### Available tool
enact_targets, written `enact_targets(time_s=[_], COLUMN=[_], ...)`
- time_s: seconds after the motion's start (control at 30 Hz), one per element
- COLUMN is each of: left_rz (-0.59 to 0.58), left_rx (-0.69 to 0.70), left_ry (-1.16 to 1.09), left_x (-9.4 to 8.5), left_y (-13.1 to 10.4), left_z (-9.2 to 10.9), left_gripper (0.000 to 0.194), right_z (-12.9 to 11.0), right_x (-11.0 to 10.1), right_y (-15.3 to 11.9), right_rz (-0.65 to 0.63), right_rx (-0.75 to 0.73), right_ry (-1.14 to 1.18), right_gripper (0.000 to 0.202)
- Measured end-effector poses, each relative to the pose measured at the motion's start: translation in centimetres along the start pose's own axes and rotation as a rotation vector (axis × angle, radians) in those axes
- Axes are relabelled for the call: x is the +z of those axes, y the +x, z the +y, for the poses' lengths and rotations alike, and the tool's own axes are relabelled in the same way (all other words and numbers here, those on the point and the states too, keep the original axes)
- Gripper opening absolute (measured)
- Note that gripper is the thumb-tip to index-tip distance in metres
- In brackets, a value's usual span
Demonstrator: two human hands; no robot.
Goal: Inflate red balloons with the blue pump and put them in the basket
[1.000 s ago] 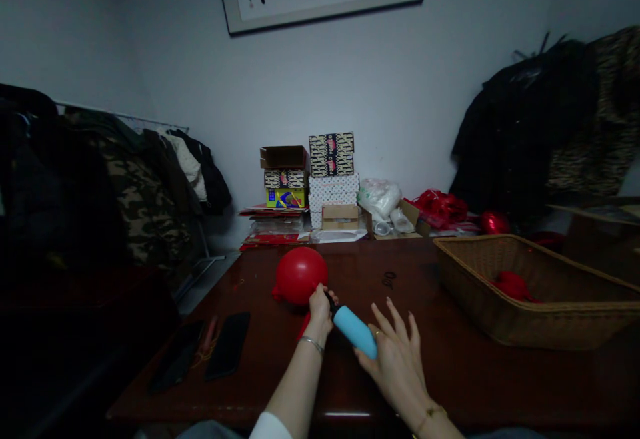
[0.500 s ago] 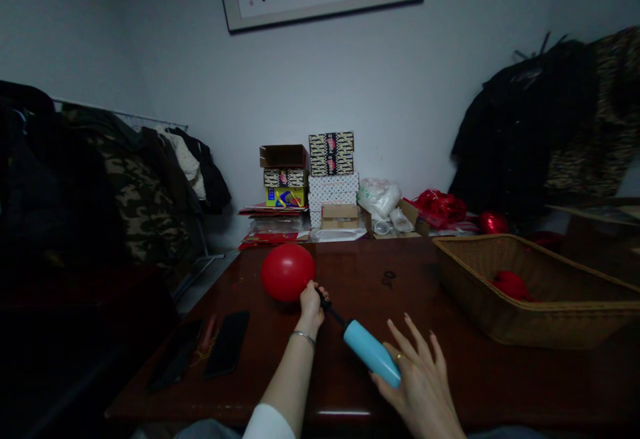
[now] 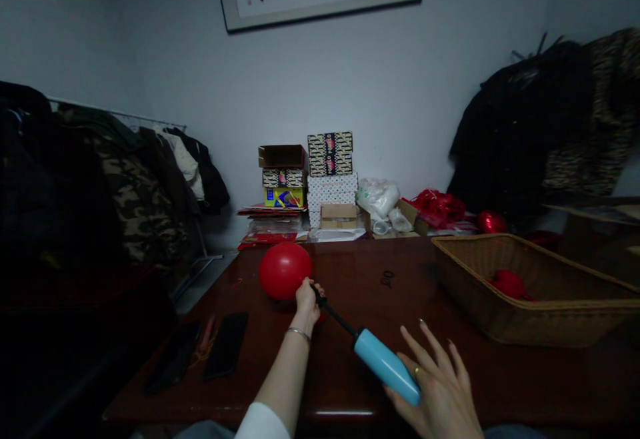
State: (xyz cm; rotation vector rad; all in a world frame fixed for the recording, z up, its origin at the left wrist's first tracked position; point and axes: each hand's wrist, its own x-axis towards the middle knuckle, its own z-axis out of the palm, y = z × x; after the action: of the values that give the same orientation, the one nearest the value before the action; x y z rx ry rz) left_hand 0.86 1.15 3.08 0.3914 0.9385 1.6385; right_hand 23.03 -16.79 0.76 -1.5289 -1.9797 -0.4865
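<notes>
Here on the left, the red balloon is over the dark table, just beyond the left hand, and the filling looks well along: it's round, glossy and seemingly taut. The left hand pinches it at the neck end against the pump's black tip, no knot in sight, so I'd judge it not yet closed off! Rightward, the blue pump slants down, rod out, gripped between the right hand's thumb and forefinger, other fingers spread.
</notes>
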Motion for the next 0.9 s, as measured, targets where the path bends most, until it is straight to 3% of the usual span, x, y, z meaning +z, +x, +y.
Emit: enact_targets(time_s=[0.37,0.53,0.73,0.9], left_rz=[0.010,0.027,0.029,0.015], left_rx=[-0.058,-0.059,-0.033,-0.006], left_ry=[0.009,0.029,0.041,0.040], left_x=[0.8,0.6,-0.1,-0.8], left_y=[-1.9,-1.9,-1.3,0.0], left_z=[-2.9,-3.3,-2.8,-1.9], left_gripper=[0.015,0.013,0.015,0.015], right_z=[-3.5,-4.6,-4.6,-2.3], right_x=[0.4,1.2,1.6,1.9], right_y=[4.1,5.3,4.4,1.5], right_rz=[-0.083,-0.130,-0.148,-0.102], right_rx=[0.103,0.129,0.119,0.033], right_ry=[0.095,0.116,0.124,0.072], right_gripper=[0.028,0.026,0.030,0.036])
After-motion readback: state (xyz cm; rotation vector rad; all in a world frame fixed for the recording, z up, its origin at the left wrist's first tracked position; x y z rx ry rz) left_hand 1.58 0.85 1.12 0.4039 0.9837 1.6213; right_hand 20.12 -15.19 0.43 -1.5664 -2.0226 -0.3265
